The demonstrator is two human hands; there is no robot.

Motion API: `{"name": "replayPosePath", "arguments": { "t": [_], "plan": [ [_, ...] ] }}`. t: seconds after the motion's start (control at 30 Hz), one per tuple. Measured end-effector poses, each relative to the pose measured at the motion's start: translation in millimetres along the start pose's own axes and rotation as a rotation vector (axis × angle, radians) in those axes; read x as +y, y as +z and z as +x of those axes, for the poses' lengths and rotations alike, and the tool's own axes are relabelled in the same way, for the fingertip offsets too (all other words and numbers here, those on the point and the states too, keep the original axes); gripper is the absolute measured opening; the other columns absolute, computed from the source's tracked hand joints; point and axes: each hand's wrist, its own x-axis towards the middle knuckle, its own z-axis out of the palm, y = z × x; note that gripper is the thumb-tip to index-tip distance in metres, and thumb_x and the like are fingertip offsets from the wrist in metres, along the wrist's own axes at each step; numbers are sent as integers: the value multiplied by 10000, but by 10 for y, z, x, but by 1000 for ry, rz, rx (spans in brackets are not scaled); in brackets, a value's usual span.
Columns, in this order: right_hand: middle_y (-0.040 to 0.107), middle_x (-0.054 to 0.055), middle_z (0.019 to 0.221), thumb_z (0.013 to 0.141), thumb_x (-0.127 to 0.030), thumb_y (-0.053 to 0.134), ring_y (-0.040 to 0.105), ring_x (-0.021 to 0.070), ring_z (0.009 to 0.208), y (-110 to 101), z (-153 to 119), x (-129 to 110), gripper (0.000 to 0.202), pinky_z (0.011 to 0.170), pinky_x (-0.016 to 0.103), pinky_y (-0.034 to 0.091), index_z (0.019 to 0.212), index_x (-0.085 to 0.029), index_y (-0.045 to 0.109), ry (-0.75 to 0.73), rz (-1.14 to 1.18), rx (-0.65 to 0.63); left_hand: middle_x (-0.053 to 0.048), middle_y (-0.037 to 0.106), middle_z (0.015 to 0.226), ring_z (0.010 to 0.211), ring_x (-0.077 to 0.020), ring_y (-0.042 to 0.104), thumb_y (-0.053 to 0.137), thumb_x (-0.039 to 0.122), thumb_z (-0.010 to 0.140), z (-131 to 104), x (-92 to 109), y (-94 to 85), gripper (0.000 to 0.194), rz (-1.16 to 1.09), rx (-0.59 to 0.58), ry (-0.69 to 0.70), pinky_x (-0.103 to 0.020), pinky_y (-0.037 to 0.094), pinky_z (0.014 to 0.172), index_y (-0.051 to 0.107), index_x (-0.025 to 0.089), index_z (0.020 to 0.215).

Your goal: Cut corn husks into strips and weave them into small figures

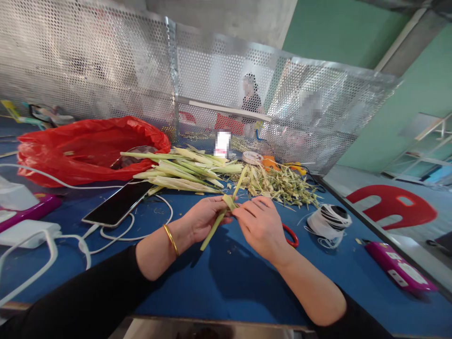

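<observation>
A pale green leaf strip point(213, 231) runs slantwise between my hands, with a folded or wrapped part near its middle. My left hand point(205, 219) is closed round it from the left, palm partly up, a gold bangle on the wrist. From the right, my right hand point(259, 226) pinches the strip at the folded part, back of the hand facing up. Just beyond lies a pile of long green and cream leaves point(183, 169). A heap of small shredded pieces point(286, 184) sits to its right. Red scissor handles point(291, 235) show partly behind my right hand.
A red plastic bag point(88, 146), a phone point(118, 205) and white cables are at the left of the blue table point(169, 292). A spool of white string point(328, 223) and a purple power strip point(400, 267) lie right. Behind the perforated screen point(219, 70) stands a person.
</observation>
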Motion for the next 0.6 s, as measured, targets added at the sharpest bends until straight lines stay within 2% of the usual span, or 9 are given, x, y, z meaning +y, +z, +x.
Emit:
{"name": "replayPosePath", "arguments": {
  "t": [0.2, 0.37, 0.47, 0.6],
  "plan": [
    [653, 12, 718, 887, -104, 496, 551, 135, 676, -3, 5, -2, 190, 857, 340, 359, 816, -188, 651, 58, -2, 58, -14, 684, 715, 573, -94, 606, 553, -8, 651, -80, 65, 29, 246, -78, -23, -40, -175, 511, 536, 683, 128, 810],
    [687, 2, 751, 880, -100, 512, 566, 130, 700, 2, -8, -5, 175, 908, 357, 351, 835, -197, 650, 11, 10, 64, -31, 669, 728, 515, -72, 582, 651, 67, 710, -19, -9, -13, 128, -31, -11, 17, -162, 505, 504, 679, 108, 828],
    [694, 14, 823, 896, -127, 506, 569, 146, 776, 9, -15, -18, 166, 957, 384, 330, 918, -202, 653, -11, 0, 42, -25, 655, 697, 474, -65, 559, 657, 77, 721, 21, -58, -25, 143, -37, -5, 86, -152, 467, 443, 683, 106, 858],
    [658, 37, 875, 907, -132, 488, 542, 165, 835, 40, 6, -98, 197, 983, 387, 331, 1009, -188, 647, -133, -32, -20, -42, 666, 659, 525, -93, 596, 686, 78, 684, 2, -92, 3, 106, -81, -73, 102, -167, 477, 493, 677, 100, 787]
  ]
}}
